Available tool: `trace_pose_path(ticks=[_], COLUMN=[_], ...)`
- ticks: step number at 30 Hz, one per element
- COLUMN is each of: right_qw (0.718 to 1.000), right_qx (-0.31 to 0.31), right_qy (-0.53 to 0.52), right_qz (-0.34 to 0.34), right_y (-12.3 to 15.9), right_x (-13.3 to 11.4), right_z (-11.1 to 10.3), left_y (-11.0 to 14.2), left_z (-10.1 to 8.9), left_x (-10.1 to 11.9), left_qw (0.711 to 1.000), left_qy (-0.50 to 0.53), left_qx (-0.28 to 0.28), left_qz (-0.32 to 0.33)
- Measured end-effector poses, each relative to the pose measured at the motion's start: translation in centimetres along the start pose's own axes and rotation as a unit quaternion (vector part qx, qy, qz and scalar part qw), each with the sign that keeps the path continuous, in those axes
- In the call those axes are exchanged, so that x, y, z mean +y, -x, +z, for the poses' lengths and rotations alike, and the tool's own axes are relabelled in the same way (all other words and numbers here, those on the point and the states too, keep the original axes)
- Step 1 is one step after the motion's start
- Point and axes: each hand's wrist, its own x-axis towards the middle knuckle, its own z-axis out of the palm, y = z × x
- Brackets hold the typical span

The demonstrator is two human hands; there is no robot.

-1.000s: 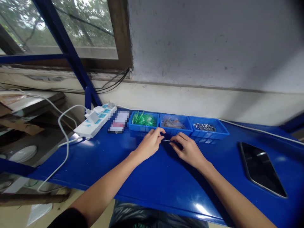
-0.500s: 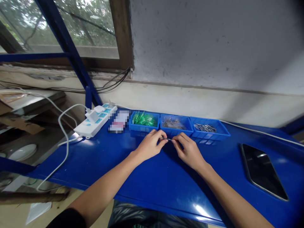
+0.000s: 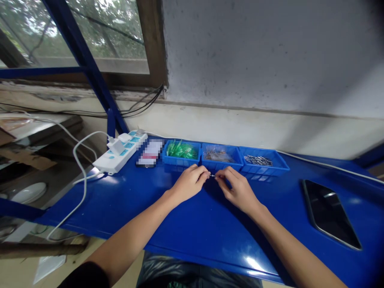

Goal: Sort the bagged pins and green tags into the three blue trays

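My left hand (image 3: pixel 191 181) is closed, with thumb and fingertips pinching one end of a small, thin metal rod (image 3: pixel 213 175). The other end sits between the thumb and fingers of my right hand (image 3: pixel 237 186), also closed. Only a short stretch of the rod shows; its exact kind is too small to make out. Just beyond my hands stand three blue bins in a row. Green plastic pieces fill the left bin (image 3: pixel 182 161), a clear bag of thin parts lies in the middle bin (image 3: pixel 223 165), and slim metal pieces lie in the right bin (image 3: pixel 277 171).
A white power strip (image 3: pixel 115 160) with plugs and cables lies at the left, beside a blurred-out phone-shaped item (image 3: pixel 151 153). On the right of the blue table (image 3: pixel 204 232) rests a dark tablet (image 3: pixel 331 214). The wall (image 3: pixel 258 60) rises behind.
My left thumb and fingertips have shifted slightly along the rod, covering more of its left end. Both hands stay in nearly the same place.
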Motion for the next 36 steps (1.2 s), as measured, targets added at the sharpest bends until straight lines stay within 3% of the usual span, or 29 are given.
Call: trace_pose_path(ticks=[3, 5, 8, 9, 11, 13, 16, 18, 22, 26, 30, 33, 36], right_qw=[0.999, 0.996, 0.958, 0.940, 0.924, 0.927, 0.938, 0.938, 0.922, 0.890, 0.880, 0.831, 0.809], right_qx=[0.007, 0.070, 0.219, 0.236, 0.198, 0.121, 0.035, 0.025, 0.055, 0.063, 0.188, 0.283, 0.283], right_qy=[0.026, 0.056, 0.135, 0.156, 0.168, 0.153, 0.136, 0.157, 0.219, 0.244, 0.191, 0.108, 0.059], right_qz=[-0.024, -0.010, 0.127, 0.189, 0.279, 0.319, 0.317, 0.308, 0.315, 0.381, 0.391, 0.467, 0.512], right_y=[-0.2, -0.2, 0.0, 0.2, 0.5, 0.7, 0.6, 0.4, 1.1, 4.3, 8.2, 9.5, 9.3], right_x=[0.2, 1.0, 3.2, 4.1, 5.7, 6.5, 6.4, 5.6, 4.5, 5.8, 9.0, 10.8, 11.3], right_z=[-0.8, -1.9, -3.9, -4.4, -5.1, -4.9, -3.7, -2.9, -3.1, -5.4, -7.8, -8.5, -8.3], left_y=[0.1, 0.1, 0.1, 0.1, 0.1, 0.1, 0.3, 0.2, -1.4, -4.3, -5.9, -4.7, -1.8], left_z=[0.0, -0.1, -0.2, -0.2, -0.1, 0.1, 0.5, 0.9, 2.5, 4.1, 4.0, 3.3, 2.9], left_x=[0.0, 0.1, 0.4, 0.4, 0.4, 0.2, 0.0, 0.1, 0.9, 1.5, 1.0, 0.9, 1.6], left_qw=[1.000, 1.000, 1.000, 1.000, 1.000, 0.999, 0.999, 0.999, 1.000, 0.999, 0.996, 0.996, 0.997], left_qy=[0.004, 0.006, 0.004, 0.000, -0.011, -0.023, -0.031, -0.025, -0.021, -0.048, -0.082, -0.082, -0.047], left_qx=[-0.003, -0.003, -0.010, -0.013, -0.022, -0.031, -0.023, -0.003, 0.010, -0.002, -0.006, 0.012, 0.050], left_qz=[-0.002, -0.008, -0.015, -0.014, -0.005, 0.013, 0.034, 0.030, 0.009, -0.006, -0.019, -0.024, -0.023])
